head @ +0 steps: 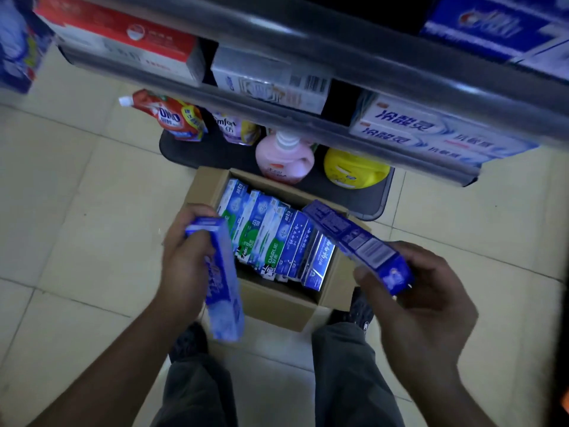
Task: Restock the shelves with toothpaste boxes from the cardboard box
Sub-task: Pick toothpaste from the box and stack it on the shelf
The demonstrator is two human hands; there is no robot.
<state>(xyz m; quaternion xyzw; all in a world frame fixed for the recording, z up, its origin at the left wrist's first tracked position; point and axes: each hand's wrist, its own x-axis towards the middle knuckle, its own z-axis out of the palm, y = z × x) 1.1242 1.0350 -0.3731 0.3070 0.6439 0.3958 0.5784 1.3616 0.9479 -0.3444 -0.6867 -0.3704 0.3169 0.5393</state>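
Toothpaste boxes (pixel 278 241) fill the cardboard box (pixel 277 306) on the floor. The left hand (pixel 184 260) and right hand (pixel 431 291) each curl fingers round one, above it. Picking looks done; next, raise both to the shelf (pixel 308 121).

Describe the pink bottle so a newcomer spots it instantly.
Start at the open cardboard box on the tiled floor. Just behind it, on the dark bottom shelf, stands the pink bottle. Its white ribbed cap and pink body separate it from the yellow tub on its right.
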